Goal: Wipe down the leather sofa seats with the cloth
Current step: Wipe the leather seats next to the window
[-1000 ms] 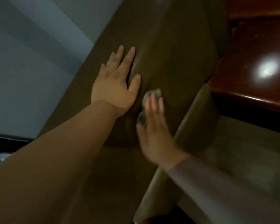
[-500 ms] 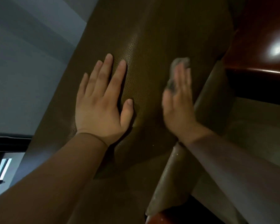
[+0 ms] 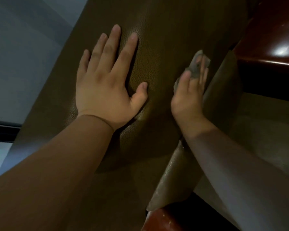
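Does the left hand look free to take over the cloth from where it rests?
Probably yes. The left hand lies flat on the leather cushion, holding nothing, with bare leather between it and the cloth. The right hand presses the cloth down, though, so it must let go first.

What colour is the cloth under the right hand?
The cloth looks grey, slightly blurred, in the head view, pressed by the right hand against the sofa.
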